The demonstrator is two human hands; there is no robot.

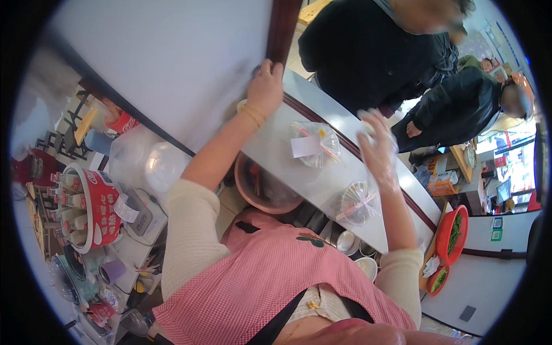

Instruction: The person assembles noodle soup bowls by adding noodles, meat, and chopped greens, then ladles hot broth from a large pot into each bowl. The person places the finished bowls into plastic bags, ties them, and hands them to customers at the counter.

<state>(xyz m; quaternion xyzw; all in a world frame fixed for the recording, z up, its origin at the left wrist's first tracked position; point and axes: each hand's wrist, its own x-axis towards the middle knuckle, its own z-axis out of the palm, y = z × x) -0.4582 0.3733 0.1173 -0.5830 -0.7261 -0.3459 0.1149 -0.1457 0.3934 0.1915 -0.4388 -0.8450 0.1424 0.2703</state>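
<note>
My left hand [266, 88], fingers curled, is at the dark red trim [280, 30] where a white partition [172, 56] meets the counter. Whether it grips anything is hidden by the fingers. A clear plastic glove covers my right hand [377, 148], which is raised over the counter's far edge, blurred, with fingers apart and nothing in them. On the white counter [276, 129] between my arms sits a tied clear plastic bag [330, 144] bearing a paper slip [305, 146]. Nearer my right forearm stands a second clear bag [357, 203], which looks to hold a round container.
Beyond the counter stands a person in a dark jacket [366, 51], another person [457, 108] farther right. Below the counter is a brown basin [246, 196]. Left, a red-and-white bucket [101, 194] holds several bottles. At right, a red basin [461, 254] contains chopped greens.
</note>
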